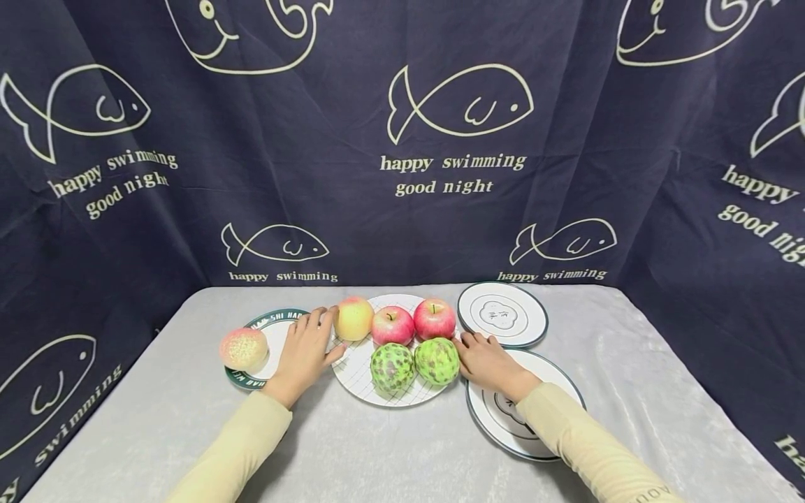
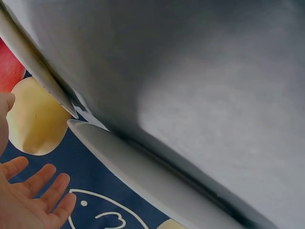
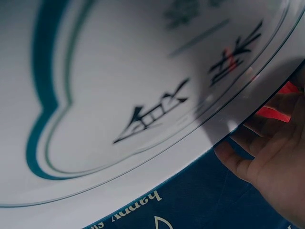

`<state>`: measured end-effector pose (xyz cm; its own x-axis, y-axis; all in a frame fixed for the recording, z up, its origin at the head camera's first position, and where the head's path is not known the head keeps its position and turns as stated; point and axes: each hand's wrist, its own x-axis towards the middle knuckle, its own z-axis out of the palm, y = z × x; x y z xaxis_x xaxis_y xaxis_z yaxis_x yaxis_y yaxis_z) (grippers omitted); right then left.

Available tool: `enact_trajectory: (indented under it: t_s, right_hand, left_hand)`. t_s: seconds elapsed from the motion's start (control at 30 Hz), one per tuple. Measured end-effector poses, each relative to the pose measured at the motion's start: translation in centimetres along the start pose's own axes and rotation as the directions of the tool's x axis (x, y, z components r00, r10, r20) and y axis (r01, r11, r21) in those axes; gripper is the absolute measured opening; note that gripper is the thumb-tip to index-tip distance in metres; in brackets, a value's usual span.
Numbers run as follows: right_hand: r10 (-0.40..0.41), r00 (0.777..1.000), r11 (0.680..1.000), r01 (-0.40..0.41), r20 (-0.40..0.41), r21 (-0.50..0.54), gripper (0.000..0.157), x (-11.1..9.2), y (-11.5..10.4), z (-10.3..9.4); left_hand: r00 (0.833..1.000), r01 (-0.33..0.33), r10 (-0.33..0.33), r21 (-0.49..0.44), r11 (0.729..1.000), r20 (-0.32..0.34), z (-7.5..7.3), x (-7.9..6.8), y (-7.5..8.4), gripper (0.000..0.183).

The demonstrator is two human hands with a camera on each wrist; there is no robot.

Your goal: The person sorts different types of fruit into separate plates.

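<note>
In the head view, a white grid-lined plate (image 1: 358, 381) holds two red apples (image 1: 393, 325), two green custard apples (image 1: 437, 361) and a yellow fruit with a pink blush (image 1: 353, 318). My left hand (image 1: 306, 353) hangs at this plate's left side, fingers spread beside the yellow fruit. The left wrist view shows the same hand's loose fingers (image 2: 53, 183) and the yellow fruit (image 2: 39, 117). At the plate's right edge is my right hand (image 1: 487, 361), its fingertips right by a custard apple. Slightly bent fingers (image 3: 238, 160) show in the right wrist view, holding nothing visible.
A green-rimmed plate (image 1: 251, 383) stands at left, with a pinkish-yellow peach (image 1: 244, 349) on its left side. Two dark-rimmed white plates lie at right, one at the back (image 1: 531, 318) and one in front (image 1: 497, 426), partly under my right forearm. Dark fish-print cloth (image 1: 440, 230) hangs behind the grey-covered table (image 1: 641, 377).
</note>
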<state>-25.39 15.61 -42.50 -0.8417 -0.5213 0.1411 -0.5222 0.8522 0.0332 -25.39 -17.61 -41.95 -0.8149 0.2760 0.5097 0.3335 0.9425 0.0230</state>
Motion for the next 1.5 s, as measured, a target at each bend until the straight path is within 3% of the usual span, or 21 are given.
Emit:
enact_trajectory:
  t_s: [0.8,1.5]
  right_hand:
    - [-0.011,1.000,1.000,0.011,-0.011,-0.009,0.040,-0.1,-0.1,-0.1]
    - [-0.008,1.000,1.000,0.008,-0.005,-0.003,0.041,0.0,-0.1,-0.3]
  left_hand:
    - [0.998,-0.010,0.010,0.000,1.000,0.054,0.9,3.1,1.2,0.077]
    - [0.996,-0.021,0.017,0.041,0.999,0.091,1.8,3.8,1.7,0.082]
